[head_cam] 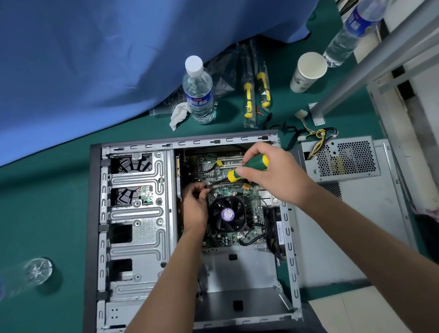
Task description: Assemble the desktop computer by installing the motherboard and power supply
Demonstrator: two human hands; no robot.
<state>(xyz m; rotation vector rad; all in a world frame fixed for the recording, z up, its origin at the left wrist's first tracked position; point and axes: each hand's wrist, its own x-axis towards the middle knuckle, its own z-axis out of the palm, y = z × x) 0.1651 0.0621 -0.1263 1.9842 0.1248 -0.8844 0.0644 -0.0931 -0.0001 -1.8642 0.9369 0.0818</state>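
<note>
Both forearms enter from the bottom edge and reach into the open computer case, which lies on its side on a green table surface. Right hand is wrapped round the green and yellow handle of a screwdriver; the dark shaft slants down and left toward the left hand. Left hand sits at the left edge of the motherboard, fingers curled at the screwdriver's tip; whether they pinch the shaft or a screw cannot be told. Motherboard is seated in the upper right section of the case, with its black CPU fan just beside the left hand. Power supply, a perforated metal box with yellow and black cables at its upper edge, stands outside the case, just beside its right wall, on a grey side panel. Lower right bay of the case shows bare metal. Behind the case stand a capped water bottle, crumpled white tissue, two bagged yellow-handled screwdrivers and a paper cup. A second bottle leans at upper right. Blue cloth covers the upper left. Blurred clear bottle lies at the left edge.
</note>
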